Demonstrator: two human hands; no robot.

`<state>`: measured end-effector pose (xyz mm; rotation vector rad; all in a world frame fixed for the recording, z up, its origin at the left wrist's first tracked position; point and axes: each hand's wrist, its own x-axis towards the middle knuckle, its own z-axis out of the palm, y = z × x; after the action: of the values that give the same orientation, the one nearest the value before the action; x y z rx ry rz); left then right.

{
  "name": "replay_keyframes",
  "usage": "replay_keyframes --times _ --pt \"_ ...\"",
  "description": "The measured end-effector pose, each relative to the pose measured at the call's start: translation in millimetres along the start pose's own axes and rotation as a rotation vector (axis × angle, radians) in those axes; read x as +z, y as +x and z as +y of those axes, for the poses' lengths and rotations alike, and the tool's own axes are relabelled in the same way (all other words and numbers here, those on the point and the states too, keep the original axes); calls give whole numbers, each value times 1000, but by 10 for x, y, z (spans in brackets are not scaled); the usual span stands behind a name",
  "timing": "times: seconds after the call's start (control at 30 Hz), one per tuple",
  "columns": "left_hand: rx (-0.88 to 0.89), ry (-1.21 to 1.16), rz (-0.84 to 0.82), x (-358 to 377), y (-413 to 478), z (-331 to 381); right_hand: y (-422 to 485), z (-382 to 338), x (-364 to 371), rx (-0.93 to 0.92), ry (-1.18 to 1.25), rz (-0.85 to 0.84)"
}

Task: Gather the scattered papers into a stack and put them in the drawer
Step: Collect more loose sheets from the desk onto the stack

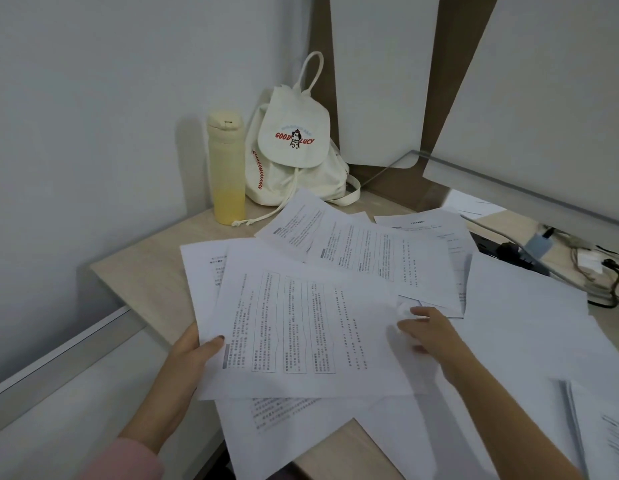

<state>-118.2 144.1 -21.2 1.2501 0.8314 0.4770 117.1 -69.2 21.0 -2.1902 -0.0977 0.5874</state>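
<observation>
My left hand (193,355) pinches the left edge of the top sheet (301,327), thumb on top. Its long axis runs across to my right hand (429,336), which rests on its right end, grip blurred. The loose papers (381,254) lie farther right on the tabletop (145,271), nearer that hand.

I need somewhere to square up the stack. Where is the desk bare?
Bare desk lies left of the papers, in front of the bottle. A smaller patch shows at the near edge, between them. The middle is papered over; cables crowd the far right.
</observation>
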Motion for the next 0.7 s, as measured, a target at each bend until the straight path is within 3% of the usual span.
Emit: replay_keyframes --times 0.07,0.13,0.3,0.53,0.6,0.7 --pt "2 -40 22 -8 -8 2 -32 -34 -29 48 118 -94" --pt "-15 -89 22 -21 -20 16 -45 -23 -10 43 75 -122" --pt "-50 -145 18 -88 -32 36 -54 45 69 -3 -73 4" --pt "-60 -220 53 -67 -84 77 -124 43 100 -7 -144 -163" --pt "-77 -261 74 -62 -101 105 -157 53 105 -29 -54 -187" --pt "-88 -319 98 -78 -118 125 -250 66 24 -45 173 -84"
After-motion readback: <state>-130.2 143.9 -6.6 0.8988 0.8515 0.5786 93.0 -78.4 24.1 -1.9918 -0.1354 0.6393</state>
